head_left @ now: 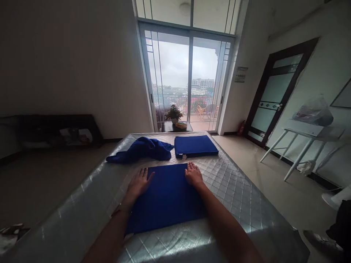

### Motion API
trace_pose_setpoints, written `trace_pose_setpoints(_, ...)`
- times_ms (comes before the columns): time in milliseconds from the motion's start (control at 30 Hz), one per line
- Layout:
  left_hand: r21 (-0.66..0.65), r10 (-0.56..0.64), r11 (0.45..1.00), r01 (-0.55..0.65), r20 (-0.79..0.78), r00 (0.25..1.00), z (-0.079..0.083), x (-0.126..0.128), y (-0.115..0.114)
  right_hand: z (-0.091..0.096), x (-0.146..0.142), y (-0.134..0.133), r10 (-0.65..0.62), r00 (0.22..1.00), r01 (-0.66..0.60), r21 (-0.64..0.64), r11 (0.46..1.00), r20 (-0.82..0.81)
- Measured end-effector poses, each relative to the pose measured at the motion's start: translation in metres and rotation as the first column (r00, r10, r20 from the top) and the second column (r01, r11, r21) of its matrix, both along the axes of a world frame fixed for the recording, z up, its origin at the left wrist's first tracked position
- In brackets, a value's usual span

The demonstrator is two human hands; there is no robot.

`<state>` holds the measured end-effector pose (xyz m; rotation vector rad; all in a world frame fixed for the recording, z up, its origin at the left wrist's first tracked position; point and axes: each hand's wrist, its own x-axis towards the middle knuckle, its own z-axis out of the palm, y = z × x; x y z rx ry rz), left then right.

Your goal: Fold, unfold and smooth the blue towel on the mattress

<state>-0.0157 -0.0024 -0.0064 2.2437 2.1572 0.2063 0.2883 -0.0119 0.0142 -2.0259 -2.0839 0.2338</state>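
A flat blue folded cloth (167, 197) lies in front of me on a quilted, silvery mattress (230, 186). My left hand (140, 180) rests on its far left edge, fingers stretched out and thumb spread. At its far right corner, my right hand (193, 173) lies flat with the fingers extended. Neither hand grips anything. Just beyond are a neat stack of folded blue cloth (196, 145) with a small white tag and, to its left, a crumpled blue cloth (142, 149).
Past the mattress stands a small dark table (168, 126) with a potted plant (174, 113), before glass sliding doors (189, 80). On the right are a white table (309, 133) carrying a plastic bag (315, 110) and a dark-framed door (282, 91). A dark low object (57, 126) sits along the left wall.
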Motion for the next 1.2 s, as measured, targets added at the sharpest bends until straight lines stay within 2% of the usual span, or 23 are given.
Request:
trace_pose_setpoints(200,0.046,-0.001,0.999,0.001,0.013,1.000,0.002,0.007,-0.004,0.004,-0.003,-0.001,-0.009,0.999,0.009,-0.001,1.000,0.045)
trace_pose_setpoints(367,0.039,0.004,0.999,-0.004,0.011,1.000,0.002,0.006,-0.003,0.011,-0.002,-0.016,0.018,0.998,-0.020,0.027,0.999,0.068)
trace_pose_setpoints(633,0.026,-0.002,1.000,0.003,-0.024,1.000,0.003,0.007,-0.003,0.006,0.004,-0.035,0.043,0.999,-0.042,-0.047,0.998,0.031)
trace_pose_setpoints(833,0.020,-0.003,1.000,0.003,0.006,1.000,0.008,0.008,-0.006,0.007,0.002,-0.036,0.040,0.999,-0.039,-0.039,0.998,0.009)
trace_pose_setpoints(967,0.024,0.027,0.999,-0.027,-0.028,0.999,0.010,0.007,-0.003,0.003,0.002,-0.035,0.035,0.999,-0.035,-0.009,0.999,0.009)
trace_pose_setpoints(1067,0.069,0.015,0.998,-0.011,-0.056,0.998,0.015,0.028,-0.002,0.001,0.002,-0.034,0.037,0.999,-0.037,0.006,0.999,0.018)
trace_pose_setpoints(1133,0.073,-0.103,0.992,0.105,-0.028,0.994,0.018,0.060,-0.004,0.000,0.002,-0.034,0.033,0.999,-0.033,0.010,0.999,0.026)
trace_pose_setpoints(1200,0.049,-0.298,0.954,0.295,0.051,0.953,0.020,0.104,-0.007,0.000,0.003,-0.035,0.034,0.999,-0.035,0.010,0.999,0.036)
